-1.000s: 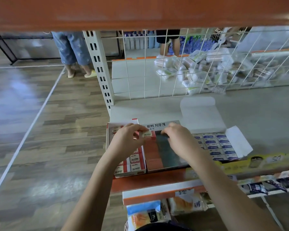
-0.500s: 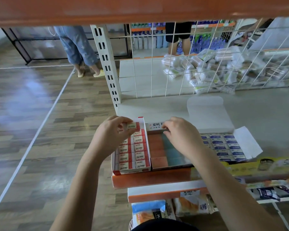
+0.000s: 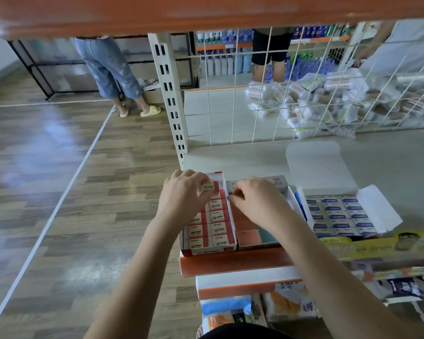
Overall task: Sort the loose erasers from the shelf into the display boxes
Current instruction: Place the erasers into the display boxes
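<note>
Three display boxes stand side by side at the shelf's front edge. The left box (image 3: 207,250) is red and white and holds rows of 2B erasers. My left hand (image 3: 184,199) pinches one 2B eraser (image 3: 208,186) over that box's far end. The middle box (image 3: 260,242) has orange and teal contents. My right hand (image 3: 257,204) rests over its far end, fingers curled by the box edge; what it holds, if anything, is hidden. The right box (image 3: 367,204), white with open flaps, holds blue-labelled erasers.
The grey shelf (image 3: 389,162) runs back to a white wire grid (image 3: 279,94) with packets piled behind it. An orange shelf (image 3: 206,11) hangs overhead. Lower shelves hold packaged goods (image 3: 242,311). Two people stand in the aisles beyond (image 3: 108,69).
My left hand carried the eraser from the middle box's far edge leftward to the far end of the 2B box. My right hand stayed over the middle box.
</note>
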The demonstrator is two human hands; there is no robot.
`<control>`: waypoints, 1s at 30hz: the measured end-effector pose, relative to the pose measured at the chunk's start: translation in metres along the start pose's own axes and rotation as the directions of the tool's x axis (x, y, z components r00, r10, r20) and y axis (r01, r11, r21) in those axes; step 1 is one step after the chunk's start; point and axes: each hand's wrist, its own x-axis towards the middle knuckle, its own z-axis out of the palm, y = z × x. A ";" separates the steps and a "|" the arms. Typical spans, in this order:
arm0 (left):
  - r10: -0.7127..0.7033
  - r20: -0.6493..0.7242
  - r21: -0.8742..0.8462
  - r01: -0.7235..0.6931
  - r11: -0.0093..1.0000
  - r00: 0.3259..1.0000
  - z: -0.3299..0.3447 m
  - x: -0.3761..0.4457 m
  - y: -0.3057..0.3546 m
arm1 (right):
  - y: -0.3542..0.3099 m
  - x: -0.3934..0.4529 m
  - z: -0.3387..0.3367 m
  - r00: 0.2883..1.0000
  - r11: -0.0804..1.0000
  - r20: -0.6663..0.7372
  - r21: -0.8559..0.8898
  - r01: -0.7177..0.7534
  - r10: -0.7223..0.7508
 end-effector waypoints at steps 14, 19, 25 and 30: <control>0.072 0.050 -0.031 -0.070 0.997 0.996 0.005 0.013 -0.001 | -0.015 0.003 0.011 0.998 0.998 0.008 -0.003 -0.063 0.063; 0.086 0.011 -0.001 -0.086 0.996 0.996 0.002 0.016 -0.002 | -0.015 0.003 0.012 0.998 0.998 0.001 0.009 -0.061 0.061; 0.127 0.032 0.091 -0.130 0.987 0.991 0.014 0.019 0.002 | -0.014 0.002 0.015 0.999 0.999 -0.023 -0.012 -0.045 0.045; 0.168 0.051 0.147 -0.174 0.974 0.984 0.019 0.021 0.009 | -0.014 0.002 0.016 0.999 0.999 -0.030 -0.010 -0.038 0.038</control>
